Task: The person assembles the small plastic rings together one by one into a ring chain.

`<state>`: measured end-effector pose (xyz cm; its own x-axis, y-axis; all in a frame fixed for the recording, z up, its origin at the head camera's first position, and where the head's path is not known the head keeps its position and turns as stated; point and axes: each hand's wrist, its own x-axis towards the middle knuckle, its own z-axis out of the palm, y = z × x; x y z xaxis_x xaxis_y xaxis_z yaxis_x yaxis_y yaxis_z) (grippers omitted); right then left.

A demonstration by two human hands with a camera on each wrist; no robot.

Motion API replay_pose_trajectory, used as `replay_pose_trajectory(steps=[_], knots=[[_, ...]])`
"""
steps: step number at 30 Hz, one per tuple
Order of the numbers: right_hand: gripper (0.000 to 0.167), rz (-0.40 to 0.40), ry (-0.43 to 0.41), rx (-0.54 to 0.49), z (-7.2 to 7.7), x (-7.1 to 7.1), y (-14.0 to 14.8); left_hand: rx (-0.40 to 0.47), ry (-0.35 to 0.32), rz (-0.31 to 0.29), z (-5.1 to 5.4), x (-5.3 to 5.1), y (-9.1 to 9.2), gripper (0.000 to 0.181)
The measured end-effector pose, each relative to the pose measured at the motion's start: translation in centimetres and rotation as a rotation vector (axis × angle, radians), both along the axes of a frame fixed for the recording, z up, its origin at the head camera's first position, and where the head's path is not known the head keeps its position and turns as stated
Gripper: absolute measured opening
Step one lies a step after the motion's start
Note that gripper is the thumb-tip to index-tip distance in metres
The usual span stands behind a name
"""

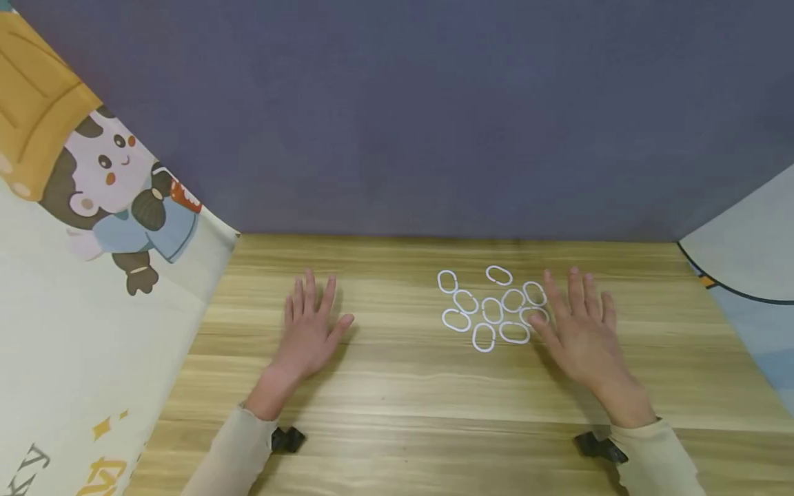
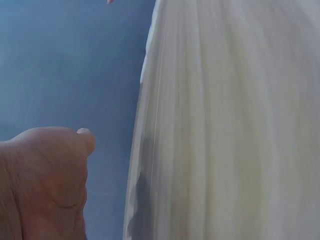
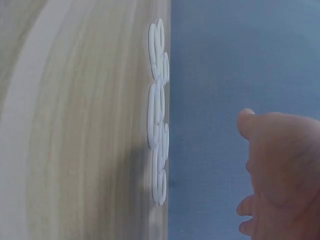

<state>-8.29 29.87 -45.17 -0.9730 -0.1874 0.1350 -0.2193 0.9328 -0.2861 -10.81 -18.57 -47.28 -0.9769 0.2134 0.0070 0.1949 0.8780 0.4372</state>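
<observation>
White oval rings (image 1: 502, 311) are lying between the hands, closer to the right hand (image 1: 583, 342), on its thumb side; their long axes are pointing various ways. This and the left hand (image 1: 305, 339) are showing spread fingers, holding nothing.

A: On my remote feed the rings (image 1: 502, 308) read plain white. Tabletop (image 1: 384, 406)?
B: I log yellow-brown, streaked woodgrain. Back panel (image 1: 434, 117): plain slate blue.
A: Sleeves (image 1: 231, 455)?
B: Pale cream on my screen. Cartoon figure (image 1: 114, 165): orange hat (image 1: 46, 103), blue clothes (image 1: 175, 231).
</observation>
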Motion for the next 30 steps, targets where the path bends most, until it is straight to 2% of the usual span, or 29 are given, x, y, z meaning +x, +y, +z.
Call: replay_pose_trajectory(steps=[6,9,13,16,20,23,27,30], knots=[[0.079,0.008,0.019,-0.014,-0.1,0.3,-0.6,0.048,-0.041,-0.092,0.0,0.5,1.9,0.085],[0.079,0.01,0.032,-0.012,-0.3,0.2,-1.0,0.077,-0.032,-0.127,-0.1,0.6,3.1,0.084],[0.078,0.025,0.063,-0.018,-0.9,0.2,-1.3,0.123,-0.024,-0.168,-0.6,0.6,4.9,0.081],[0.075,0.051,0.119,-0.035,-1.3,0.1,-1.6,0.154,-0.04,-0.191,-1.0,0.3,6.1,0.08],[0.07,0.073,0.207,-0.112,-1.5,-0.7,-2.1,0.202,-0.031,-0.167,-1.7,-0.5,7.3,0.078],[0.066,0.07,0.255,-0.208,-1.8,-1.4,-2.4,0.289,-0.014,-0.117,-2.1,-1.2,8.2,0.073],[0.056,0.057,0.315,-0.329,-2.5,-2.4,-2.7,0.423,0.02,-0.059,-2.4,-2.0,9.7,0.055],[0.047,0.035,0.344,-0.384,-3.2,-2.9,-2.9,0.47,0.063,-0.034,-2.6,-2.5,11.0,0.036]])
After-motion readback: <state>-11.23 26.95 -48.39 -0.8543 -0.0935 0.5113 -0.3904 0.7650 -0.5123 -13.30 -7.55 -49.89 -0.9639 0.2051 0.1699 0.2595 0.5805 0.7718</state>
